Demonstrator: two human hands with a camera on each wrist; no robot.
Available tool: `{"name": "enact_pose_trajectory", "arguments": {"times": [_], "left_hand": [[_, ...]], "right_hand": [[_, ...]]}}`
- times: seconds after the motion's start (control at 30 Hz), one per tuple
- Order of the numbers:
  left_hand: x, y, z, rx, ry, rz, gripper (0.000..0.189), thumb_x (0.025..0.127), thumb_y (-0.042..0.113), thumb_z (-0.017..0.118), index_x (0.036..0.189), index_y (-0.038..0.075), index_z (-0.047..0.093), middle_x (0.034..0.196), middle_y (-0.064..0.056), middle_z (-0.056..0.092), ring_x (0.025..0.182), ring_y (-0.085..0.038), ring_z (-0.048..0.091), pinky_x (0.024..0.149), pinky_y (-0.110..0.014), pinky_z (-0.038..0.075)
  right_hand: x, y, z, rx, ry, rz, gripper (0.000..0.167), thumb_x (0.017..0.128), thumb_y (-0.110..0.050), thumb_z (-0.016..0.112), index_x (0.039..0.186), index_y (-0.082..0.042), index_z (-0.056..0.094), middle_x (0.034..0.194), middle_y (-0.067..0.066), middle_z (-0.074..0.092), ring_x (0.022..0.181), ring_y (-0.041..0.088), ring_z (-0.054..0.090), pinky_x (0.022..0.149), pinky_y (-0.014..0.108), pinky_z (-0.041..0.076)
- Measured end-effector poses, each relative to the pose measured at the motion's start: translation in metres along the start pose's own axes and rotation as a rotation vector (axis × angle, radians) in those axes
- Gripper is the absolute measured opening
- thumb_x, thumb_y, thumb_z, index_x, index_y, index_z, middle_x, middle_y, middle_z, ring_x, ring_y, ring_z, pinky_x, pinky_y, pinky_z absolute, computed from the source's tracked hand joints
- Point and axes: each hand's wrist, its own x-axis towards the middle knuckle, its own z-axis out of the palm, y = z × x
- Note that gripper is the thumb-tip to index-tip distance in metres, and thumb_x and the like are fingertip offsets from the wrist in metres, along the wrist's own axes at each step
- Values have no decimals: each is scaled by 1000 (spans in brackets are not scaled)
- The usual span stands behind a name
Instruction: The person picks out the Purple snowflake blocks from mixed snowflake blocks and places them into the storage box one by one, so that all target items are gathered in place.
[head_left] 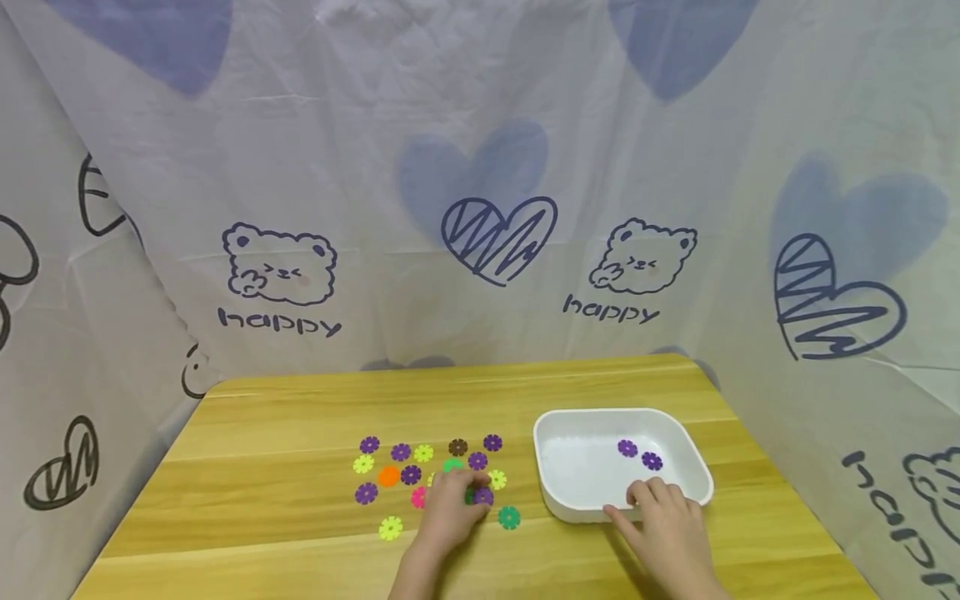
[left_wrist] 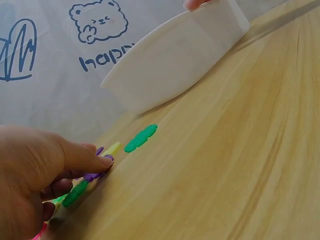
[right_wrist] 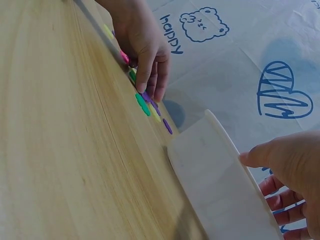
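My left hand (head_left: 448, 510) is down among the scattered discs, thumb and forefinger pinching a purple notched plastic disc (head_left: 483, 497). In the left wrist view that purple disc (left_wrist: 92, 176) shows at the thumb tip, with a green disc (left_wrist: 76, 194) just below it. My right hand (head_left: 671, 533) holds the near rim of a white plastic bin (head_left: 573, 508), its thumb at the rim and its fingers bent over the edge. Inside the bin lie two purple discs, one lighter (head_left: 627, 448) and one darker (head_left: 652, 461).
Several flat notched discs lie left of the bin, including an orange disc (head_left: 388, 476), a brown disc (head_left: 457, 447), a yellow disc (head_left: 391, 527) and a teal disc (head_left: 509, 517). Printed cloth (head_left: 375, 167) hangs around the wooden table (head_left: 247, 500).
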Motion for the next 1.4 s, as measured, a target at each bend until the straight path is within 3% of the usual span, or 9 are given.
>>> {"name": "enact_pose_trajectory", "arguments": {"times": [0.13, 0.23, 0.37, 0.57, 0.87, 1.2, 1.4], "left_hand": [[1, 1, 0, -27, 15, -1, 29, 73, 7, 78, 101, 14, 72, 102, -3, 68, 100, -22, 55, 94, -52, 42], [2, 2, -2, -95, 4, 11, 25, 76, 1, 75, 99, 11, 70, 93, -2, 65, 88, -15, 56, 84, -36, 48], [3, 5, -7, -212, -43, 20, 20, 80, 0, 71, 98, 7, 67, 85, 0, 60, 76, -8, 53, 69, -19, 48], [9, 18, -15, -307, -73, 21, 19, 81, 4, 72, 99, 6, 66, 85, -1, 60, 77, -9, 54, 69, -17, 49], [24, 51, -23, -337, -58, 71, 13, 86, 12, 73, 97, 9, 66, 81, 0, 59, 73, -9, 53, 62, -17, 47], [46, 85, -1, -442, -85, 106, 15, 85, 16, 75, 91, 7, 65, 78, 0, 59, 69, -8, 50, 60, -15, 43], [58, 101, 22, -462, -91, 42, 13, 86, 16, 74, 91, 8, 66, 77, 0, 60, 68, -6, 52, 58, -15, 44]], "right_hand": [[0, 0, 0, 2, -8, 8, 31, 83, -44, 72, 83, -17, 57, 87, 0, 56, 88, 24, 53, 80, 49, 43], [0, 0, -1, 2, -12, 13, 31, 84, -44, 72, 83, -17, 57, 88, 0, 56, 88, 24, 53, 81, 49, 42], [0, 1, -2, -2, -7, 9, 31, 84, -44, 72, 83, -17, 56, 87, -1, 55, 88, 23, 53, 80, 49, 42], [0, 2, -1, -12, 2, 3, 31, 83, -44, 73, 83, -17, 56, 86, -1, 55, 86, 23, 53, 79, 48, 43], [0, 3, -3, -7, -18, 16, 31, 84, -44, 72, 83, -17, 56, 87, -1, 55, 89, 25, 54, 81, 50, 43], [0, 2, -2, -3, -4, 13, 31, 83, -43, 73, 84, -16, 57, 87, -1, 55, 89, 24, 53, 81, 48, 42], [0, 2, 1, -3, 5, 5, 31, 83, -44, 73, 83, -17, 57, 86, -2, 55, 88, 23, 53, 80, 47, 42]]}}
